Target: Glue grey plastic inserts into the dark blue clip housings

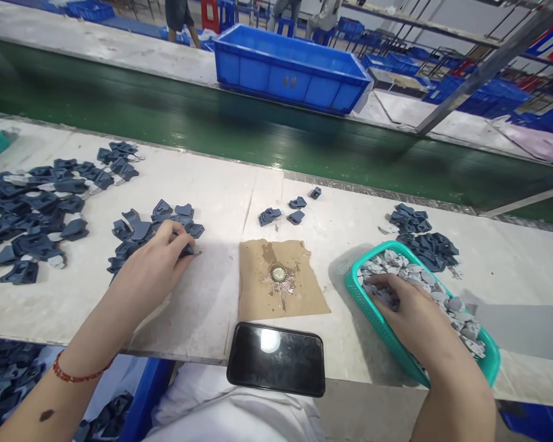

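Plastic-looking slate-blue pieces [136,230], angular and notched, lie matte on the pale, scuffed tabletop [221,178] beneath and around your left grip [150,267]. Under your right grip [412,313], flat, irregular grey pieces [456,304], some with rounded edges, fill a green basket [491,368] with perforated walls. Between your two grips sits stained brown cardboard [253,282] bearing a small, shiny round disc [279,274]; nearer your body is a glossy black phone [276,362]. Your left thumb and fingertips pinch closely on one slate-blue piece. Your right fingers curl, partly parted, among the grey pieces; whether they hold any, I can't tell.
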`<state>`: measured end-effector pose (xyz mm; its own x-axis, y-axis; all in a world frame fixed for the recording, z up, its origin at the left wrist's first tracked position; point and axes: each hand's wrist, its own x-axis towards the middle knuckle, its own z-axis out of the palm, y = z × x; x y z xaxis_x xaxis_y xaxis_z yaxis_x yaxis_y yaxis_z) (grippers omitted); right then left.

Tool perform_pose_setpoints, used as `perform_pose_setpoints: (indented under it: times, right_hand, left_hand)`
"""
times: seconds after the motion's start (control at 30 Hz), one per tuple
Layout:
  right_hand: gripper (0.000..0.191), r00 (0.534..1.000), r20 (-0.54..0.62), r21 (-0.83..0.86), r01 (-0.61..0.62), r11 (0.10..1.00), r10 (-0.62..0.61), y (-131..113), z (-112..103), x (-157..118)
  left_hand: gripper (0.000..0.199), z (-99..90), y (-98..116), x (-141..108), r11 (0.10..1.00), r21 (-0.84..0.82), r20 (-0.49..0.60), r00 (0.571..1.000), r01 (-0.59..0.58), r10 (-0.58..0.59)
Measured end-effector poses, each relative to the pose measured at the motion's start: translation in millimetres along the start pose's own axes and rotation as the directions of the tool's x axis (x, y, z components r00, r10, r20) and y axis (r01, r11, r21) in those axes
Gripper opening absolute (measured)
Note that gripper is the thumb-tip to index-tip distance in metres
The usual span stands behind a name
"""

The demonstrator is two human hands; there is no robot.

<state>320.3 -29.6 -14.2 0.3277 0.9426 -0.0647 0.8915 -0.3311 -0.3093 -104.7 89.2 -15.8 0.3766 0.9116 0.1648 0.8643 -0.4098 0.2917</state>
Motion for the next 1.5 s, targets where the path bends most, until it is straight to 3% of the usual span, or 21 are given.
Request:
perform_pose_setpoints:
  times: [0.13,0.27,0.4,0.47,0.57,0.67,0.73,0.9,0.97,1.03,1.27,1.4,1.5]
  right_hand:
    - [0.047,0.998,-0.005,0.035,-0.067,0.997,0.067,-2.7,1.1,-0.7]
    - [0.047,0.992,-0.024,0.096,-0.122,0.988,0.125,-5.3,1.7,-0.1]
    - [0.042,0.982,-0.082,0.211,-0.150,0.966,0.171,-7.2,-1.2,-0.9]
    - [0.042,0.977,-0.062,0.309,-0.177,0.934,0.206,-9.6,-3.8,-2.7]
    - [0.043,0.959,-0.064,0.429,-0.223,0.875,0.276,-15.1,-9.1,-6.8]
    - [0.039,0.947,-0.115,0.536,-0.194,0.821,0.299,-20.6,-14.9,-11.6]
    - [0.037,0.962,-0.122,0.618,-0.119,0.777,0.244,-24.7,-17.0,-14.8]
    - [0.029,0.988,-0.135,0.825,0.072,0.561,0.071,-49.3,-8.3,-20.8]
    - [0.022,0.990,-0.134,0.879,0.101,0.467,0.038,-63.7,0.0,-20.9]
    - [0.021,0.994,-0.105,0.895,0.110,0.433,-0.036,-77.3,9.2,-19.1]
    - [0.027,0.967,-0.022,0.706,0.195,0.681,-0.254,-108.8,30.5,-2.2]
    - [0.025,0.936,-0.002,0.588,0.285,0.757,-0.351,-115.6,38.6,8.9]
    - [0.024,0.914,-0.018,0.548,0.347,0.761,-0.404,-117.5,45.7,12.8]
  left_hand:
    - [0.025,-0.6,-1.7,4.2,0.999,-0.027,0.036,0.999,-0.017,0.018]
    - [0.026,-6.2,2.2,1.1,0.997,-0.079,-0.054,0.999,0.004,-0.008]
    - [0.022,-16.0,24.8,-11.5,0.920,-0.384,-0.132,0.982,0.074,-0.135]
    - [0.023,-16.0,40.6,-18.4,0.751,-0.643,-0.055,0.969,0.151,-0.242]
    - [0.028,-6.1,60.4,-25.4,0.356,-0.890,0.169,0.932,0.284,-0.321]
    - [0.034,8.6,72.1,-28.4,0.029,-0.917,0.372,0.880,0.398,-0.296]
    - [0.035,16.2,76.8,-29.7,-0.099,-0.892,0.450,0.850,0.440,-0.274]
    - [0.027,24.6,86.1,-33.6,-0.067,-0.881,0.471,0.858,0.467,-0.206]
    - [0.026,26.6,90.3,-34.4,-0.121,-0.878,0.477,0.861,0.462,-0.175]
    - [0.027,28.9,94.5,-34.5,-0.194,-0.873,0.478,0.864,0.447,-0.158]
    - [0.035,39.1,106.1,-32.1,-0.253,-0.874,0.461,0.873,0.414,-0.162]
    - [0.037,47.3,108.7,-31.0,-0.233,-0.910,0.386,0.906,0.343,-0.174]
    - [0.030,52.0,108.6,-31.1,-0.201,-0.927,0.353,0.916,0.315,-0.191]
